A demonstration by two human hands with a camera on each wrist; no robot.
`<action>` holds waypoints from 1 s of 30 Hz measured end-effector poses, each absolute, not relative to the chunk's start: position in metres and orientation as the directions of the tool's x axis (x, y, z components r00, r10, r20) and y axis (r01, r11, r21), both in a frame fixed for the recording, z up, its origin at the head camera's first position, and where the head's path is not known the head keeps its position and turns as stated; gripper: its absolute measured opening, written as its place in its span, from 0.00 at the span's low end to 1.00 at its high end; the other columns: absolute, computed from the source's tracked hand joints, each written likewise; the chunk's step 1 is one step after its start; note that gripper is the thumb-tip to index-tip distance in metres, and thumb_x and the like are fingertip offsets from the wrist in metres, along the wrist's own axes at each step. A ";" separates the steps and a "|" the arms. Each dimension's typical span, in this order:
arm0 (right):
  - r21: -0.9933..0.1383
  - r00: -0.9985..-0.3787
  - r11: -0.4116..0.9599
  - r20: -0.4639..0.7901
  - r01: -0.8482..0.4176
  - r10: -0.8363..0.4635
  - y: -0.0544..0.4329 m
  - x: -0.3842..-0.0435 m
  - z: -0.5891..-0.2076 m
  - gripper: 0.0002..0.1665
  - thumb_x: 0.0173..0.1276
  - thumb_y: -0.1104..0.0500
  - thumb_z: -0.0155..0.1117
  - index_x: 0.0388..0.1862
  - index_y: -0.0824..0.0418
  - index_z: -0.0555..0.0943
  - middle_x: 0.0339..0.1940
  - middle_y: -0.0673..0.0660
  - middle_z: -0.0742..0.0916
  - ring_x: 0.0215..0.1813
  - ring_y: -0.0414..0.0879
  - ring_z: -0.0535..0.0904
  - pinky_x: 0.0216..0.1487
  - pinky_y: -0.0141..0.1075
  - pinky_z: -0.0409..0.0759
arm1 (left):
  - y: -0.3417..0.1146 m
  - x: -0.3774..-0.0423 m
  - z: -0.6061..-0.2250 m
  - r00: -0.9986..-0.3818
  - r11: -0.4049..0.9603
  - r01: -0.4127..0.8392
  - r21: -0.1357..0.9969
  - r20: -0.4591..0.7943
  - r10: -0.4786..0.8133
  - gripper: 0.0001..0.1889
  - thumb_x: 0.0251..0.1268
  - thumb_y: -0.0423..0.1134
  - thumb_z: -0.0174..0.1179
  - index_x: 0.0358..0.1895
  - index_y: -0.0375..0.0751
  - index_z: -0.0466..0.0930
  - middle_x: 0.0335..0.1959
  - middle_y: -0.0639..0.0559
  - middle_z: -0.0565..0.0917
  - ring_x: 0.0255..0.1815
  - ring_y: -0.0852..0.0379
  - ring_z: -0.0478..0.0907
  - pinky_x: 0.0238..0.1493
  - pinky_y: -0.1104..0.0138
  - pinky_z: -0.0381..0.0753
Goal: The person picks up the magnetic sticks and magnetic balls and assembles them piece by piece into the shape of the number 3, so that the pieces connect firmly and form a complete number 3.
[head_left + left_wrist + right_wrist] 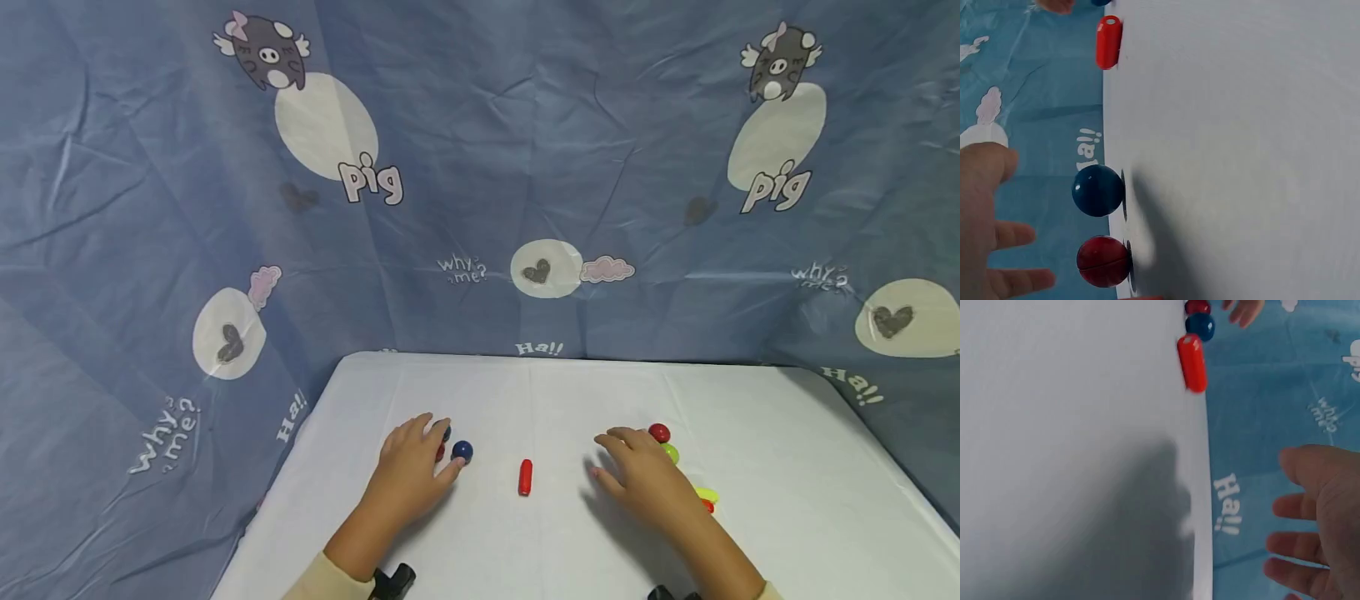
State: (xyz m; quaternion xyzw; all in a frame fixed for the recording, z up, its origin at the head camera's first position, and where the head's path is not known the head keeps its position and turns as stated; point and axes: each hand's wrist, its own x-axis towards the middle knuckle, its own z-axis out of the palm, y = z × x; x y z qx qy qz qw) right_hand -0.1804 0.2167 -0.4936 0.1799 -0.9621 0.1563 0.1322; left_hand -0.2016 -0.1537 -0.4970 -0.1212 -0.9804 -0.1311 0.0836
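My left hand (pixel 408 477) hovers over the left side of the white table, fingers spread and holding nothing. Close to its thumb lies a dark blue ball (pixel 462 452); a red ball (pixel 440 452) and another blue ball (pixel 447 433) are partly hidden by the fingers. The left wrist view shows a gap between the hand (pixel 985 219) and the blue ball (pixel 1098 190). A red capsule-shaped piece (pixel 526 477) lies between the hands. Raised above the table, my right hand (pixel 648 479) has loosely extended fingers and nothing in them; its shadow falls below.
Beyond the right hand lie a red ball (pixel 659 432) and a yellow-green ball (pixel 671 452). A yellow piece (pixel 707 494) and a red piece (pixel 708 506) sit beside the right wrist, partly covered. Behind the white table (pixel 562 400) hangs a blue printed cloth (pixel 465 167).
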 end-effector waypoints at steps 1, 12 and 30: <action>-0.265 -0.905 0.883 0.296 -0.387 -0.307 0.212 -0.180 -0.493 0.28 0.67 0.48 0.76 0.62 0.57 0.83 0.59 0.56 0.85 0.64 0.57 0.81 0.66 0.56 0.78 | -0.154 -0.201 -0.498 -0.959 0.936 0.247 0.250 0.202 0.199 0.36 0.70 0.62 0.64 0.74 0.45 0.73 0.71 0.38 0.74 0.72 0.36 0.71 0.72 0.39 0.67; -0.526 -0.936 0.774 0.184 -0.352 -0.300 0.178 -0.181 -0.494 0.27 0.69 0.55 0.75 0.66 0.55 0.81 0.60 0.50 0.86 0.64 0.49 0.83 0.68 0.50 0.79 | -0.157 -0.202 -0.502 -0.977 0.886 0.099 0.453 0.211 0.002 0.30 0.68 0.53 0.68 0.67 0.38 0.78 0.57 0.36 0.81 0.58 0.38 0.79 0.59 0.44 0.80; -0.630 -0.892 0.657 0.138 -0.415 -0.430 0.143 -0.191 -0.516 0.22 0.69 0.62 0.73 0.62 0.54 0.83 0.58 0.50 0.86 0.61 0.45 0.82 0.65 0.47 0.80 | -0.154 -0.206 -0.512 -0.986 0.809 0.085 0.581 0.167 -0.017 0.28 0.67 0.47 0.70 0.65 0.37 0.80 0.56 0.36 0.80 0.57 0.41 0.81 0.60 0.47 0.82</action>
